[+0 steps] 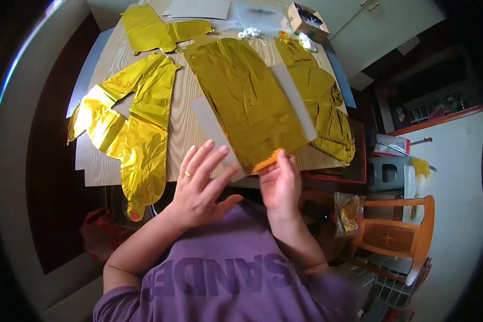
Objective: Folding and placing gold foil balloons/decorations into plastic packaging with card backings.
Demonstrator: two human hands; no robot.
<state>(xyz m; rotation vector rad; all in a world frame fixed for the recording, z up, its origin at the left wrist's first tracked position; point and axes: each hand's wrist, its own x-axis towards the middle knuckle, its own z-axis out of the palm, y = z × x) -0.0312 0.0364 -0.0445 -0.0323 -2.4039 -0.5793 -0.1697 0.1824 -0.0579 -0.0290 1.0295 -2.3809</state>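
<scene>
A flat gold foil balloon point(247, 96) lies lengthwise in front of me, over a pale grey card sheet point(295, 102) whose edges show on both sides. Its near end is pinched between the thumb and fingers of my right hand point(280, 185), where the foil glows orange. My left hand point(201, 185) is open, fingers spread, by the near left corner of the foil and card; whether its fingertips touch them I cannot tell. Another deflated gold balloon point(147, 118), shiny and angular, lies to the left and hangs over the table's near edge.
More flat gold balloons lie at the back left point(150, 32) and right point(311, 80) of the wooden table point(185, 139). Along the back are grey sheets point(198, 9), white crumpled bits point(249, 34) and a small carton point(308, 24). A wooden chair point(392, 236) stands at right.
</scene>
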